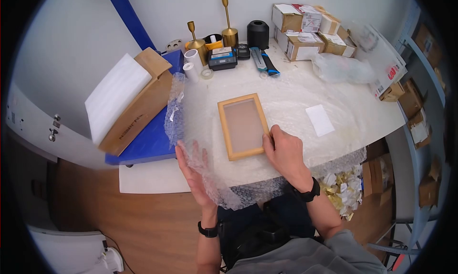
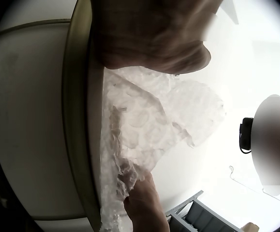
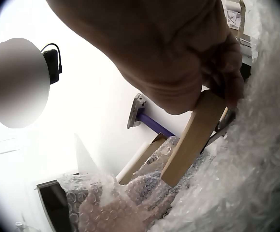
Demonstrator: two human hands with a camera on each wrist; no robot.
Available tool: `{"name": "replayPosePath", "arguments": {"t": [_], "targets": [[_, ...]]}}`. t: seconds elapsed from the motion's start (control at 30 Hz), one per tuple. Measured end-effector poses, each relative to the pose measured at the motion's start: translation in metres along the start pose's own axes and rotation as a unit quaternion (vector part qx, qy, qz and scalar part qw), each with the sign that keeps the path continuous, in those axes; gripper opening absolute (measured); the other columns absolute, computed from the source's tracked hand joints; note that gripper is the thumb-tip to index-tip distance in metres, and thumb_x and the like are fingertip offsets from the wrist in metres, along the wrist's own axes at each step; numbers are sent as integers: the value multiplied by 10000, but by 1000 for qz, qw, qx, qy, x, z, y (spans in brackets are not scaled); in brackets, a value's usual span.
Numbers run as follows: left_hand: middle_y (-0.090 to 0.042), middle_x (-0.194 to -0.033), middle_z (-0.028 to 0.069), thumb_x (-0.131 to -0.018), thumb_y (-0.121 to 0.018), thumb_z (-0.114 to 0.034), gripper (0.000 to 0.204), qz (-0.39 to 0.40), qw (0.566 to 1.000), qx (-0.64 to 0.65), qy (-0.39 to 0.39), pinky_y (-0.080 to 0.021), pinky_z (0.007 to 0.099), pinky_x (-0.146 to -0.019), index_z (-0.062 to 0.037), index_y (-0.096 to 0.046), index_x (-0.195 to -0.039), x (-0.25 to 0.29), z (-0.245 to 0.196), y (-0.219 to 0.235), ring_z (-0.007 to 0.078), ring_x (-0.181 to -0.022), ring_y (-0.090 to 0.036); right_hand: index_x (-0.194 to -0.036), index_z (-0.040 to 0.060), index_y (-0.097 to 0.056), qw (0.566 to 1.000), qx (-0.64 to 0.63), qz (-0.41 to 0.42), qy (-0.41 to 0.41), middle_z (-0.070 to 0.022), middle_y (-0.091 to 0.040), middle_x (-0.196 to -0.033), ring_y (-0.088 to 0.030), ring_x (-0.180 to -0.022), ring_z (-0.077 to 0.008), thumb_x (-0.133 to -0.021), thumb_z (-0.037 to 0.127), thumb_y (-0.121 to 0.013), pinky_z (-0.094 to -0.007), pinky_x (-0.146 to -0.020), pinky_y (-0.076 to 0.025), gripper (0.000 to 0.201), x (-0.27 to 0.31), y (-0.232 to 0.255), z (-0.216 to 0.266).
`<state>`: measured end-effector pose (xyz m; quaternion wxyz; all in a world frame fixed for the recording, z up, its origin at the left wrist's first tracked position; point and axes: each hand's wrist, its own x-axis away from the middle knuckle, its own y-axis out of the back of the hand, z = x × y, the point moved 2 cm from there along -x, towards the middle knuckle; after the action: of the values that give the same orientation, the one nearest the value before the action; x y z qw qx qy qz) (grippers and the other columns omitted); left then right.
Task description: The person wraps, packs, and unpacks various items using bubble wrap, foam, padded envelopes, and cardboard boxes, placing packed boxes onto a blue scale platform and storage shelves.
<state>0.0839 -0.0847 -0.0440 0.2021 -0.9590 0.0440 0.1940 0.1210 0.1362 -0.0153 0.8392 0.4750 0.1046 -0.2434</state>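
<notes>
A light wooden frame (image 1: pixel 229 139) with a greyish panel lies on clear bubble wrap (image 1: pixel 291 100) spread over the white table. My right hand (image 1: pixel 286 152) pinches the frame's near right edge between thumb and fingers. In the right wrist view that hand (image 3: pixel 178 63) grips the frame's wooden side (image 3: pixel 193 140), with bubble wrap rising beside it. My left hand (image 1: pixel 193 176) stands with straight fingers against the outer side of a lifted flap of bubble wrap (image 1: pixel 210 178), left of the frame. Seen from the left wrist, the left hand (image 2: pixel 154 36) looms dark above the wrap.
A white card (image 1: pixel 320 121) lies right of the frame. At the back stand brass candlesticks (image 1: pixel 229 35), a black cylinder (image 1: pixel 258 34), tape rolls (image 1: pixel 191 66) and stacked small boxes (image 1: pixel 305 45). On the left, a cardboard box (image 1: pixel 138 107) with white foam leans on a blue platform (image 1: pixel 143 140).
</notes>
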Motion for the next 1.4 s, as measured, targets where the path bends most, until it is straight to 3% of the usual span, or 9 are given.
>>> {"name": "replayPosePath", "arguments": {"t": [0.27, 0.43, 0.97, 1.03, 1.17, 1.23, 1.27, 1.33, 1.4], "targets": [[-59, -1771, 92, -1011, -431, -718, 993, 29, 999, -11, -20, -149, 610, -1274, -93, -70, -1693, -2, -2, 0, 413, -1586, -200, -848, 13, -552, 999, 3, 16, 29, -183, -657, -682, -644, -571, -404, -971, 163, -647, -491, -531, -505, 215, -4, 1, -1], [-66, -1773, 56, -1007, -526, -653, 1000, 18, 998, 56, -2, -168, 570, -1291, -90, -64, -1692, -1, 0, -1, 395, -1597, -173, -835, 12, -551, 999, -15, 37, 17, -187, -652, -665, -645, -572, -405, -967, 161, -652, -487, -528, -505, 223, 3, 5, -5], [-67, -1773, 44, -1002, -571, -627, 1012, 10, 998, 53, 31, -178, 520, -1301, -86, -64, -1691, -5, -17, -14, 372, -1601, -179, -825, 17, -566, 999, 20, 31, 38, -164, -642, -669, -628, -534, -385, -989, 224, -647, -455, -491, -493, 277, 23, 15, 4], [-75, -1769, 98, -983, -540, -685, 1049, 25, 999, -17, 24, -137, 535, -1307, -75, -58, -1688, -13, -27, -25, 393, -1595, -183, -836, 18, -590, 992, 90, 89, -4, -165, -647, -680, -652, -566, -366, -1029, 288, -611, -445, -504, -490, 333, 25, 23, 7], [-125, -1761, 118, -1002, -524, -660, 1004, 146, 981, -124, -11, -132, 548, -1303, -57, -100, -1684, -24, -26, -59, 385, -1593, -201, -881, 21, -622, 998, -3, 34, -47, -152, -675, -712, -669, -606, -350, -1065, 347, -562, -430, -549, -498, 379, 30, 42, -2], [-257, -1722, 157, -1047, -524, -524, 853, 297, 915, -269, -41, -156, 585, -1279, -59, -183, -1676, -27, -18, -87, 435, -1576, -225, -948, 30, -651, 956, -251, -5, -154, -130, -712, -766, -696, -662, -311, -1078, 376, -539, -409, -596, -506, 386, 36, 46, -17], [-257, -1722, 157, -1047, -524, -524, 853, 298, 916, -266, -40, -156, 585, -1279, -59, -183, -1676, -22, -14, -98, 435, -1576, -225, -948, 30, -651, 956, -248, -6, -155, -130, -712, -766, -696, -662, -311, -1078, 376, -539, -409, -596, -506, 386, 37, 51, -20], [-299, -1698, 189, -1045, -518, -509, 799, 448, 741, -497, -52, -139, 624, -1267, -72, -257, -1662, -7, 1, -122, 441, -1574, -221, -1024, 22, -670, 935, -267, -13, -233, -122, -739, -839, -714, -712, -281, -1077, 366, -553, -383, -631, -524, 367, 37, 58, -28], [-311, -1690, 193, -1046, -524, -460, 754, 448, 707, -538, -98, -137, 636, -1262, -81, -288, -1653, 4, 9, -127, 447, -1568, -228, -1048, 19, -669, 948, -224, -22, -225, -130, -743, -873, -721, -731, -268, -1072, 348, -570, -381, -648, -538, 344, 42, 62, -35]]}}
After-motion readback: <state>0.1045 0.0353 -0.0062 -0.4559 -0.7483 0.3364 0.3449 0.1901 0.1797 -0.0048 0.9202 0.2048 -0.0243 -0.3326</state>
